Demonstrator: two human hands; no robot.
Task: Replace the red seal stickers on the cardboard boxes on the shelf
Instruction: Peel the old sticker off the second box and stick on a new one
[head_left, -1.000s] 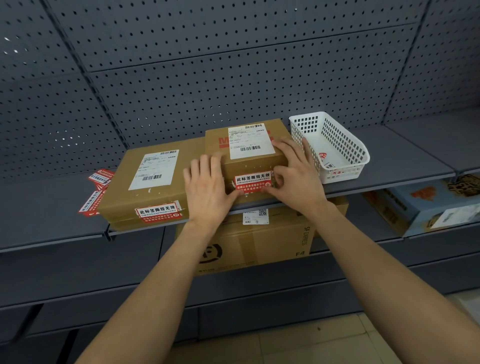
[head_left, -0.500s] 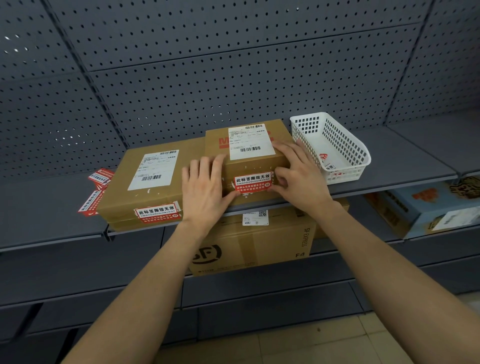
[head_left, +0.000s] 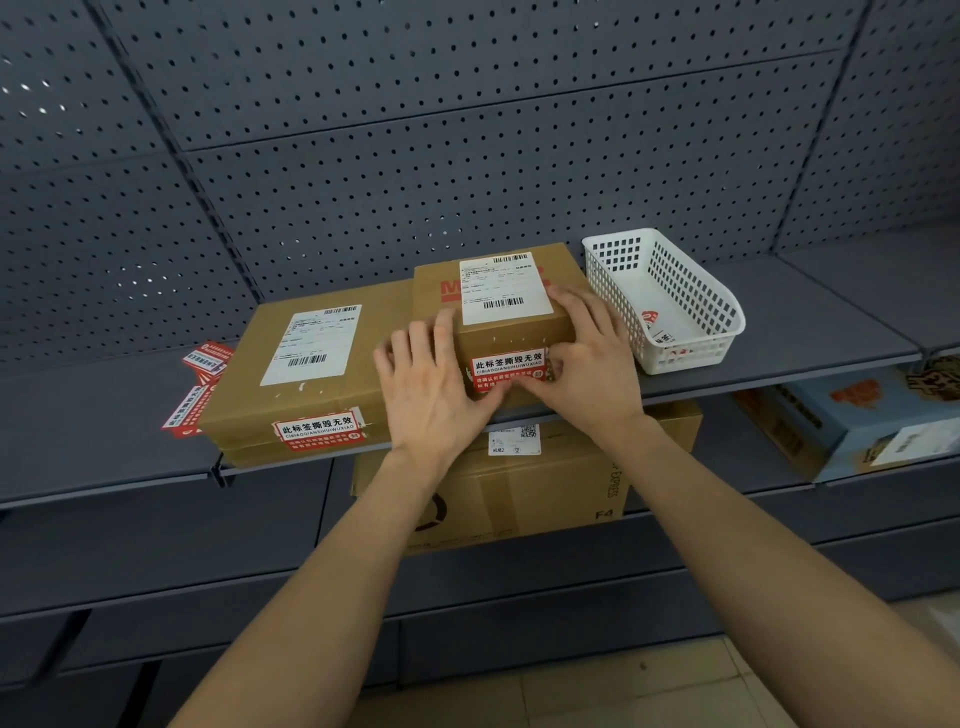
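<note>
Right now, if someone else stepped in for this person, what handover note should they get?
Hands: the left hand is open, flat against the left front of the smaller box, thumb at the lower edge of the red seal sticker. The right hand is open, fingers on the box top, thumb at the sticker's right end.
Things: the flat box sits beside it on the shelf, with a second seal sticker. Loose stickers lie to its left. The white basket holds sticker scraps.
Done: cannot tell which stickers are new.
Left: finish this sticker and check the flat box.

The grey shelf (head_left: 805, 312) carries a flat box (head_left: 249, 395), smaller box (head_left: 511, 332), white basket (head_left: 613, 280), red stickers (head_left: 205, 358).
</note>
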